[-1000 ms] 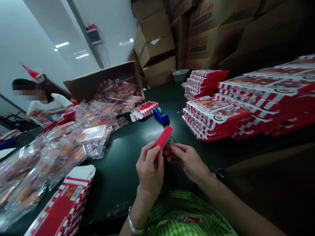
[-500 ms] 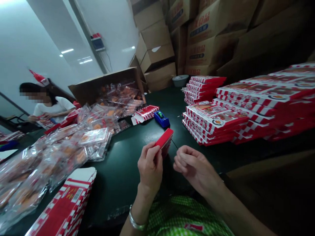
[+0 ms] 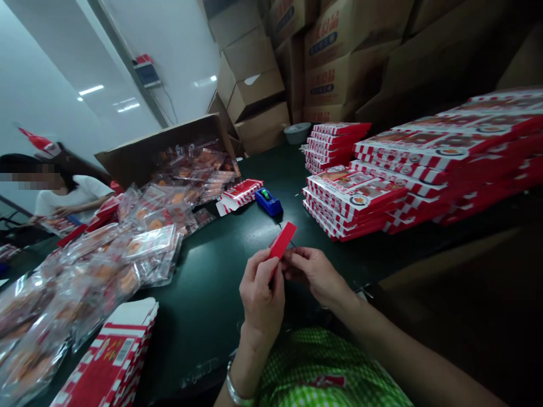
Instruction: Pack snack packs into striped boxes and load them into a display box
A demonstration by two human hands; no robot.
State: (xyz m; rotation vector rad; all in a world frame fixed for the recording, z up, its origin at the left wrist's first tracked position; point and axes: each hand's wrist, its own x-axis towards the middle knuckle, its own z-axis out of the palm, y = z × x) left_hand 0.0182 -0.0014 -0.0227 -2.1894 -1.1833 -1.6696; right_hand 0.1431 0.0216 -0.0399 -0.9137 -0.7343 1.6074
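Observation:
A red carton point(image 3: 283, 240) stands edge-on above the dark green table point(image 3: 220, 282), close to my chest. My left hand point(image 3: 259, 294) pinches its near end between thumb and fingers. My right hand point(image 3: 313, 272) is closed on the carton's right side, fingertips against its lower edge. A silver bracelet sits on my left wrist. A pile of clear food packets point(image 3: 106, 254) lies to the left. A stack of flat red-and-white cartons point(image 3: 108, 362) sits at the near left.
Stacks of filled red-and-white boxes point(image 3: 403, 169) cover the right of the table. A blue tape dispenser point(image 3: 268, 201) and a loose carton point(image 3: 240, 194) lie mid-table. An open cardboard box point(image 3: 161, 144) holds more packets. Brown shipping boxes point(image 3: 322, 51) are piled behind. Another person point(image 3: 63, 198) works at far left.
My right hand had drawn away from the carton half a second ago and has come back onto its right side. The carton is now tilted more edge-on.

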